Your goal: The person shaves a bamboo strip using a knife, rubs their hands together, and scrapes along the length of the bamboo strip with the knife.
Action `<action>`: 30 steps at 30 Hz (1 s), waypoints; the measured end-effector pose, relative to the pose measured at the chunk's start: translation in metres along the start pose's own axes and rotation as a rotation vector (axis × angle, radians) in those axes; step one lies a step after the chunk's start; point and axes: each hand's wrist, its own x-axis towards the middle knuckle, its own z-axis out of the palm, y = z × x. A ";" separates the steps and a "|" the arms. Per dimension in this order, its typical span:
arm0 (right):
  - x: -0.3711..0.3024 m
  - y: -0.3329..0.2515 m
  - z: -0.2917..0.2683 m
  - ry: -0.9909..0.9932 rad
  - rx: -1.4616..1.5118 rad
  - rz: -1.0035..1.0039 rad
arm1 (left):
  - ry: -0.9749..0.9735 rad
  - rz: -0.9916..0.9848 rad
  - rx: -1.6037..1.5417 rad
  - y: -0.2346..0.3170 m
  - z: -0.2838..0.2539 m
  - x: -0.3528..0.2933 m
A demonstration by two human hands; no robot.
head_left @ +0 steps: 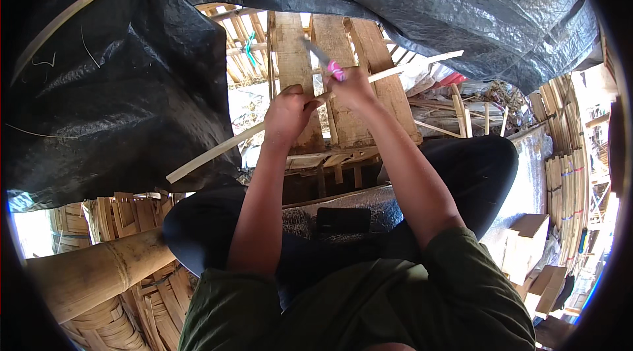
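A long, pale bamboo strip (217, 150) slants across in front of me, from low on the left to higher on the right. My left hand (287, 115) is closed around its middle part. Close beside it, my right hand (352, 90) grips a knife (337, 71) by its pink-and-white handle, the grey blade pointing up and to the left. The strip runs past the right hand too; its fingers hide whether they touch it. Both hands are above a bench of rough wooden planks (293, 44).
Black plastic sheeting (125, 107) spreads over the left and far side. A thick bamboo pole (105, 275) lies at lower left, by woven bamboo (105, 318). Split bamboo bundles (565, 199) and cardboard boxes (527, 239) stand at right. Cut sticks (459, 110) are beyond my right knee.
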 end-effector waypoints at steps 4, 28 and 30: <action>0.009 -0.005 -0.020 0.157 0.386 0.026 | -0.008 -0.019 0.005 0.001 -0.002 0.000; -0.018 0.006 -0.155 0.122 -0.058 0.001 | -0.012 -0.030 -0.056 0.003 -0.005 0.001; -0.039 0.013 -0.169 0.103 -0.113 0.016 | -0.019 -0.019 -0.081 0.004 -0.006 0.003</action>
